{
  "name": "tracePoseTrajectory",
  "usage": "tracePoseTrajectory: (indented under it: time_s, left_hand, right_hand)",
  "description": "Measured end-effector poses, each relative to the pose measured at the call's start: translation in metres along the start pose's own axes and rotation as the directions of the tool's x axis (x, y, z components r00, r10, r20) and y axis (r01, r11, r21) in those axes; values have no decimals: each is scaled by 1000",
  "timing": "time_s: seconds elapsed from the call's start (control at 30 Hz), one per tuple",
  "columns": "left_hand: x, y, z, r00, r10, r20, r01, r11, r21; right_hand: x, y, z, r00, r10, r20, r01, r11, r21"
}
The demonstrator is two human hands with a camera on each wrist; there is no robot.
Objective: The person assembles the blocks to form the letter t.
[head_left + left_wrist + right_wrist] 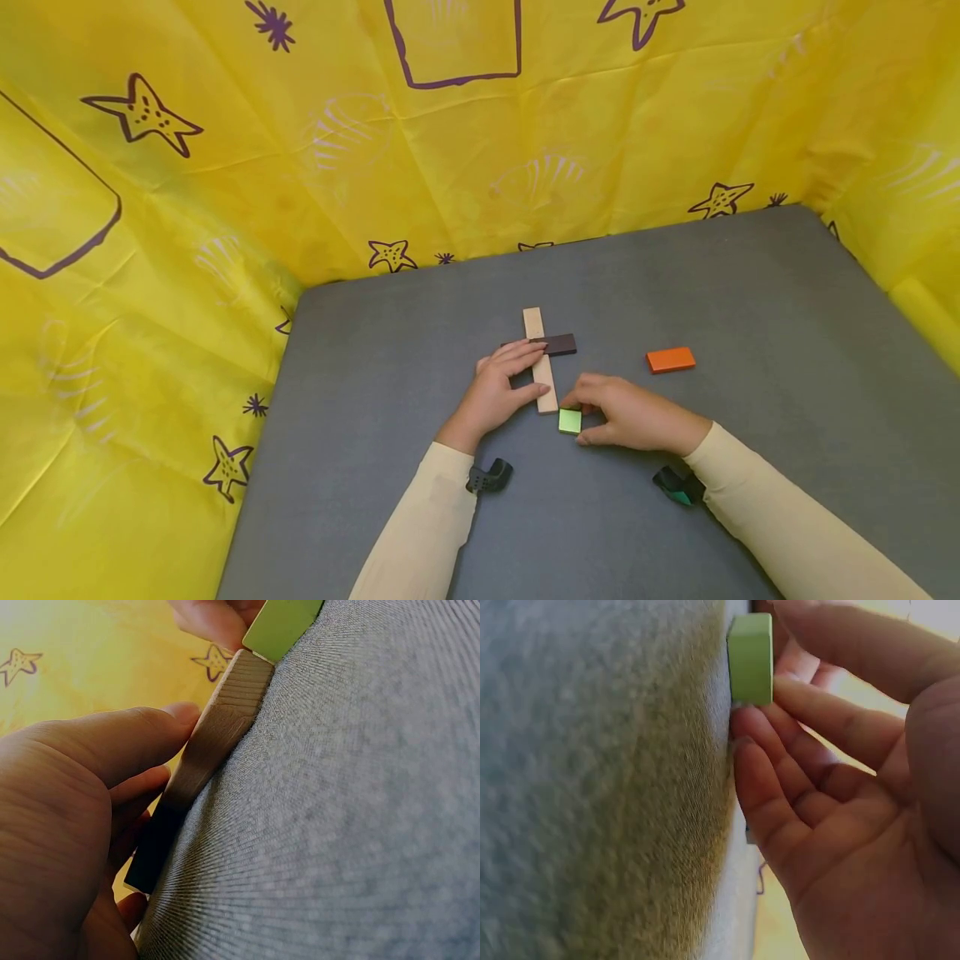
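Observation:
A dark block (559, 344) lies crosswise on the grey table, with light wood (532, 323) showing on its far and near sides. My left hand (498, 387) rests over this cross shape. Its fingers lie across the dark block, hiding part of it, and the thumb touches the near length of light wood (225, 720). My right hand (626, 412) pinches a small light green block (570, 421) between thumb and fingers. The green block (750, 660) sits low at the table surface, right at the near end of the light wood.
An orange block (671, 360) lies apart on the grey table (360, 400), right of the cross shape. Yellow cloth (450, 167) printed with starfish and shells hangs along the table's back and sides. Each wrist wears a dark strap (491, 476).

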State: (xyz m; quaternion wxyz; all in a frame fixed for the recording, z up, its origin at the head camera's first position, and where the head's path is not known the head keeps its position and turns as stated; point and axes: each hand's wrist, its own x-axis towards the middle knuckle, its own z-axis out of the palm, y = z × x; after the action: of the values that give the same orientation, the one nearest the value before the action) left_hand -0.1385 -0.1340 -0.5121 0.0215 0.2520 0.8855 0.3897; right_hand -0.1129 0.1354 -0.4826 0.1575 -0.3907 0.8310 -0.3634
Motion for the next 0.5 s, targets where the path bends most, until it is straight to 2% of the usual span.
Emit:
tracePoseTrajectory:
  time_s: [0.17,0.5]
  left_hand:
    - [0,1,-1,1000,0,1,0,1000,6]
    - [1,-1,0,1000,8,-2,-8,1000,7]
  right_hand:
    - [-2,5,-1,999,-27,19,26,999,31]
    - [0,2,6,999,-17,-38,17,1000,12]
